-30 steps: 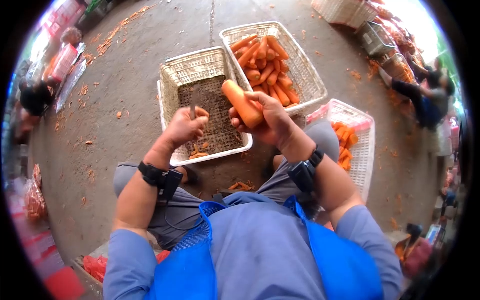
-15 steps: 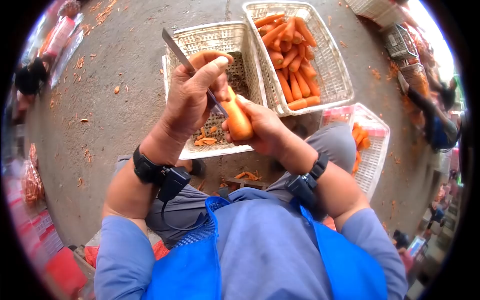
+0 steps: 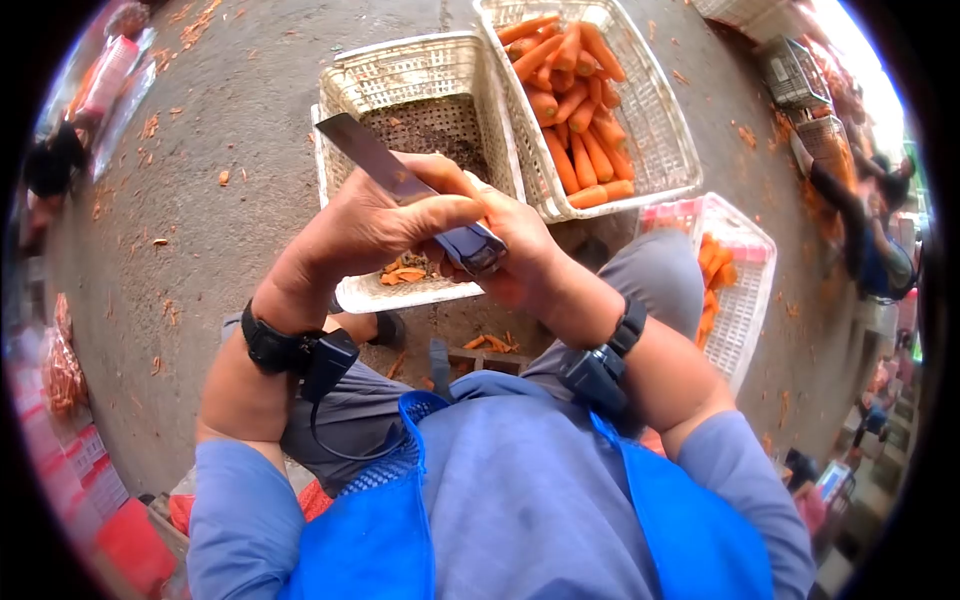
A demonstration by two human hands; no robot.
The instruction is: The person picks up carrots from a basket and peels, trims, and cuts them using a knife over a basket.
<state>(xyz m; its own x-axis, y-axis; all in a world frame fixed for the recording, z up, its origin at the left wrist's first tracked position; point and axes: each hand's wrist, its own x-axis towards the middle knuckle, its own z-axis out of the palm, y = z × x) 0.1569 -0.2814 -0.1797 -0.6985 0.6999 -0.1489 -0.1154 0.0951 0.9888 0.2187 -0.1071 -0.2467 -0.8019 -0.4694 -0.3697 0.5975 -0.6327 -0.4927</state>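
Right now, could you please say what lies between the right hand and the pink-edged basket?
In the head view, some ground and the grey-trousered right knee lie between the right hand and that basket.

It's a long flat metal tool (image 3: 372,155), dark grey and kinda shiny, gripped in the left fingers (image 3: 445,213). It's slanted: one squared-off end pokes out beyond them, while the other, bluish and glinting, sits by the right fingers (image 3: 490,198). Part of it's hidden under the left thumb.
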